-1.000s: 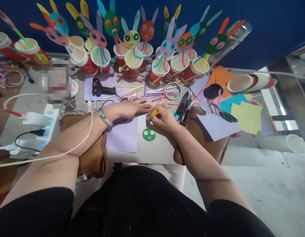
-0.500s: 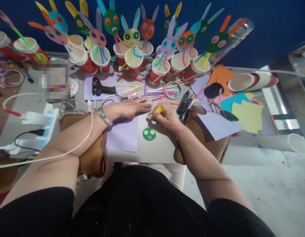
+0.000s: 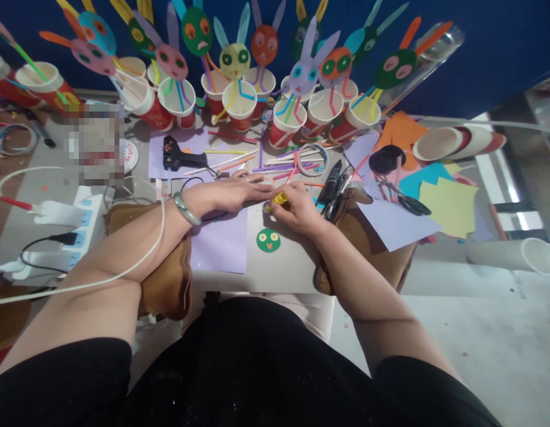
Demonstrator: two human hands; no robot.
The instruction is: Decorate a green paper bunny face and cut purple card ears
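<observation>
A yellow object, perhaps a marker or cutter, is gripped in my right hand, low over the table at the centre. My left hand lies flat beside it with fingers stretched out, close to the fingertips of the right. What sits under the fingers is too small to make out. Just below the hands, a green paper disc with two pale eyes and an orange mouth rests on the table. Lilac paper lies below my left hand.
Paper cups with straw-and-paper rabbit figures line the back. A black glue gun lies left, a tape ring and black pens right. A power strip and white cable are far left.
The yellow object and my right hand have shifted slightly left. My left hand stays flat. The whole view has moved a little.
</observation>
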